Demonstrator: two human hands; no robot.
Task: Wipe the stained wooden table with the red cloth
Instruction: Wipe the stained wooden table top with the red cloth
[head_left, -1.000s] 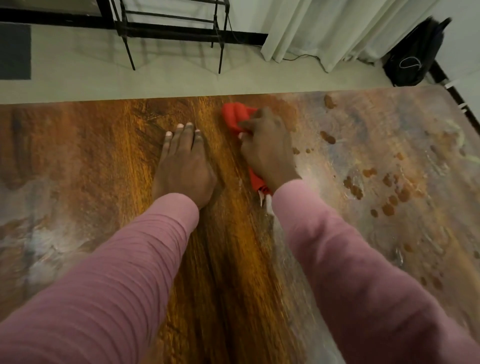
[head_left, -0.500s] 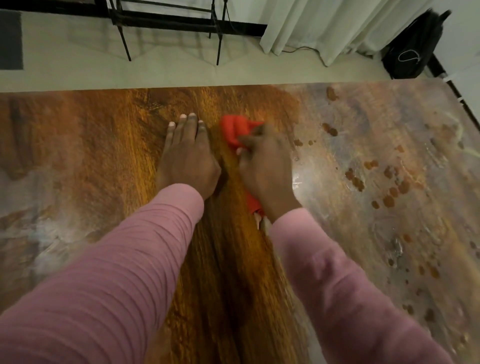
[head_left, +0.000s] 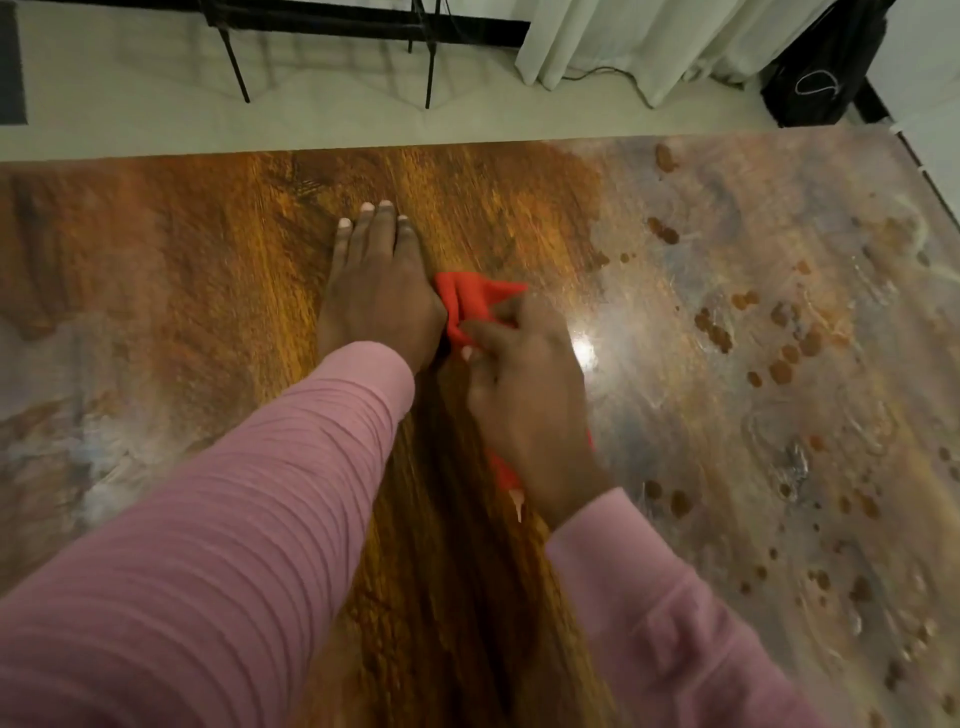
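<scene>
- Our right hand (head_left: 524, 395) was clenched around the red cloth (head_left: 470, 304), fingers curled over the bunched fabric and pressing it onto the wooden counter (head_left: 218, 249).
- The cloth showed in two places: a crumpled fold ahead of the knuckles and a narrow strip trailing out beneath the wrist, with a small pale tag (head_left: 517, 504) at its end.
- Our left hand (head_left: 376, 291) lay flat and released, palm down on the counter, four fingers together and holding nothing; its edge touched the cloth's front fold.
- We counted two hands, both in pink sleeves (head_left: 249, 499), and one cloth.
- The cloth sat near the middle of the counter, just where the clean orange-brown grain met a grey, smeared film (head_left: 727, 415) covering the right part.
- Many brown spots (head_left: 779, 371) dotted that film, too many and too blurred for us to count; another pale smear (head_left: 57, 447) lay at the left.
- Beyond the far edge we saw one black bag (head_left: 821, 67) and a pale curtain (head_left: 623, 41) on the floor.
</scene>
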